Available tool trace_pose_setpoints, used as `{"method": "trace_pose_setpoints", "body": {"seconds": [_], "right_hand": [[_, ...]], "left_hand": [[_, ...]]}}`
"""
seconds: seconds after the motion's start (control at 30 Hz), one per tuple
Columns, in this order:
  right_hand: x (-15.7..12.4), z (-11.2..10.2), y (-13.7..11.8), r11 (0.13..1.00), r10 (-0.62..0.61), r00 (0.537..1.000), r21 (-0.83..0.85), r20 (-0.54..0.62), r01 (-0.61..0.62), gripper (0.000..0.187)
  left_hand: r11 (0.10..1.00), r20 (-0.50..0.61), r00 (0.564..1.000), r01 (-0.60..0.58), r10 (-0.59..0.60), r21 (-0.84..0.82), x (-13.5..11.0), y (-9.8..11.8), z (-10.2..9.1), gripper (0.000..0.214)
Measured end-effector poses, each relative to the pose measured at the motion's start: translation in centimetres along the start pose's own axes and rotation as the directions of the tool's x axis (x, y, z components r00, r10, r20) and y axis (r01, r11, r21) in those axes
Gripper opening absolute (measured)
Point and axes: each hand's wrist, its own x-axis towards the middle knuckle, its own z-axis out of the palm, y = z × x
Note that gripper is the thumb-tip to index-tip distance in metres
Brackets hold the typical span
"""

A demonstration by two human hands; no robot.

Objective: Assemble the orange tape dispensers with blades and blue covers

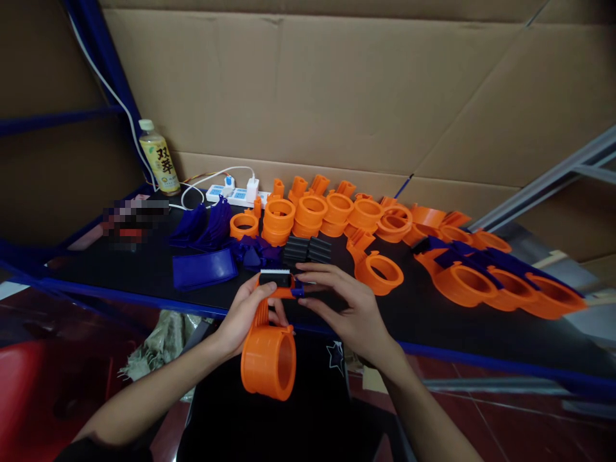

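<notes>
An orange tape dispenser [267,366] is held up in front of the table edge, its ring hanging down. My left hand [245,311] is closed around its neck, the thumb pressed on a black piece with a white toothed strip [275,277] at the top. At the right end of that head sits a small blue plastic part [298,290]. My right hand [349,305] has its fingertips and thumb closed about this blue part. Just behind the hands lie loose small blue parts [255,252] and black ribbed pieces [308,250].
Several orange dispensers [312,215] stand in a row at the back. Others with blue parts fitted [513,289] lie on the right. Flat blue sheets [205,269] are stacked at left. A bottle [161,160] and power strip [238,194] stand behind, against cardboard [337,96].
</notes>
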Motion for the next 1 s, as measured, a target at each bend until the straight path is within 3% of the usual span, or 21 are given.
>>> {"method": "trace_pose_setpoints", "body": {"seconds": [0.13, 0.4, 1.0], "right_hand": [[0.13, 0.12, 0.14, 0.994, -0.063, 0.998, -0.089, 0.025, 0.065, 0.033], [0.21, 0.11, 0.77, 0.989, -0.091, 0.995, -0.113, 0.049, 0.096, 0.032], [0.63, 0.28, 0.76, 0.968, -0.175, 0.978, -0.161, 0.110, 0.191, 0.033]], "left_hand": [[0.999, 0.018, 1.000, -0.009, 0.008, 0.036, -0.11, -0.09, -0.02, 0.025], [0.998, 0.027, 1.000, 0.014, -0.016, 0.067, -0.26, 0.05, 0.01, 0.032], [0.982, -0.014, 0.997, -0.066, 0.069, 0.179, -0.01, -0.74, -0.17, 0.032]]}}
